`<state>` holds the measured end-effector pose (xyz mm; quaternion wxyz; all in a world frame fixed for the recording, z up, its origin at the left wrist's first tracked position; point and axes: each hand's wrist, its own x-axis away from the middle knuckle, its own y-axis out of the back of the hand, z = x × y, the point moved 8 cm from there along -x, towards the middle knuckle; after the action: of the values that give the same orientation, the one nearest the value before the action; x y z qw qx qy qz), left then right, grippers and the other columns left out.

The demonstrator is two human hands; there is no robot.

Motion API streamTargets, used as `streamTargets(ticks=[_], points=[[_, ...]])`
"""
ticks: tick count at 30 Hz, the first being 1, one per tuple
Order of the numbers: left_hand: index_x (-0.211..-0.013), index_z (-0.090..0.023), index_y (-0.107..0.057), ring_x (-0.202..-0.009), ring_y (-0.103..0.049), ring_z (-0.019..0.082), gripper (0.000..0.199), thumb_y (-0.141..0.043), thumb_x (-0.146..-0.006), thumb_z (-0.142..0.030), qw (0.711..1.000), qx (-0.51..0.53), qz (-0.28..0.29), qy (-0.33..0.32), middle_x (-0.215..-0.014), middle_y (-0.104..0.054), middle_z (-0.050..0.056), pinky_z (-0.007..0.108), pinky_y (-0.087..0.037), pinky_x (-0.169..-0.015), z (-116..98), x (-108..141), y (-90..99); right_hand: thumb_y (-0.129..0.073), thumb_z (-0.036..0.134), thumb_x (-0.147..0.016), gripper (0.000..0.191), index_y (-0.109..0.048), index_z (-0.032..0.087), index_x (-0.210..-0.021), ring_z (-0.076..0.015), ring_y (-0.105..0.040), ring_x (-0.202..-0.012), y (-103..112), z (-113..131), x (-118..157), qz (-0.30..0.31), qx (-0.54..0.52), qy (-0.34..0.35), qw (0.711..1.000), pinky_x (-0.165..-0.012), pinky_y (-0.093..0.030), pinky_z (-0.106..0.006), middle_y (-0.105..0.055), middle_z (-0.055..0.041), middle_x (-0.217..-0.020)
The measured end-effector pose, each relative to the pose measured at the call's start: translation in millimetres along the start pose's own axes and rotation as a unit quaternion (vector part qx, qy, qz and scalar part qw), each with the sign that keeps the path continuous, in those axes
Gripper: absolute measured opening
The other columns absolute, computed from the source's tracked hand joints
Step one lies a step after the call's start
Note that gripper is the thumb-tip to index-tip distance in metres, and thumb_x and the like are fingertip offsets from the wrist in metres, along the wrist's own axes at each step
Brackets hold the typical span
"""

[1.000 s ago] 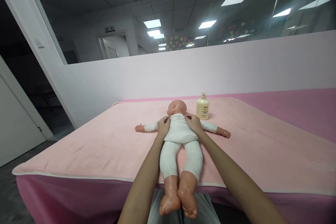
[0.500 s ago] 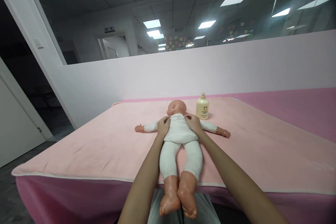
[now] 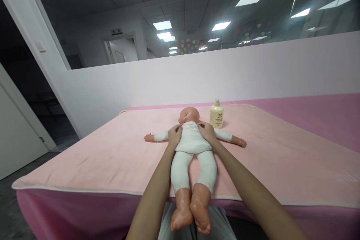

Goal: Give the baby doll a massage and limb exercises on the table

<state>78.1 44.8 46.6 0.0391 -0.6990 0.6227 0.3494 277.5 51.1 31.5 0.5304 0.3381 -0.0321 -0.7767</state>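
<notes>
A baby doll (image 3: 192,140) with a white cloth body lies on its front, its head turned to the left and its arms spread out. Its bare feet hang past the near table edge, toward me. My left hand (image 3: 175,135) is curled over the doll's shoulder on the left side, with the fingertips pressed near the neck. On the other shoulder, my right hand (image 3: 206,132) rests in the same way, fingers bent and partly hidden. Just beyond the right hand stands a pale yellow pump bottle (image 3: 216,115), upright and untouched.
A pink towel (image 3: 92,157) with a white border covers the table over a darker pink cover (image 3: 317,116). Behind it runs a low white wall (image 3: 225,77) with glass above. At the far left are a dark doorway and a white door (image 3: 19,127).
</notes>
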Motion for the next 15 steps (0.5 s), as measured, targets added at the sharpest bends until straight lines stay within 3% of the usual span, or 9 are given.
streamTargets(ticks=[15], points=[[-0.099,-0.016,-0.069,-0.097,-0.062,0.017,0.026,-0.050,-0.081,-0.019,1.000,0.005,0.002,0.001,-0.105,-0.069,0.006,0.030,-0.045,-0.092,-1.4,0.3,0.2,-0.049,0.021,-0.077,0.023,-0.070,0.018,-0.087,-0.0171,-0.062,-0.092,-1.5,-3.4,-1.2,0.000,0.003,-0.003,1.000,-0.086,-0.044,-0.028,-0.070,-0.0045,-0.097]])
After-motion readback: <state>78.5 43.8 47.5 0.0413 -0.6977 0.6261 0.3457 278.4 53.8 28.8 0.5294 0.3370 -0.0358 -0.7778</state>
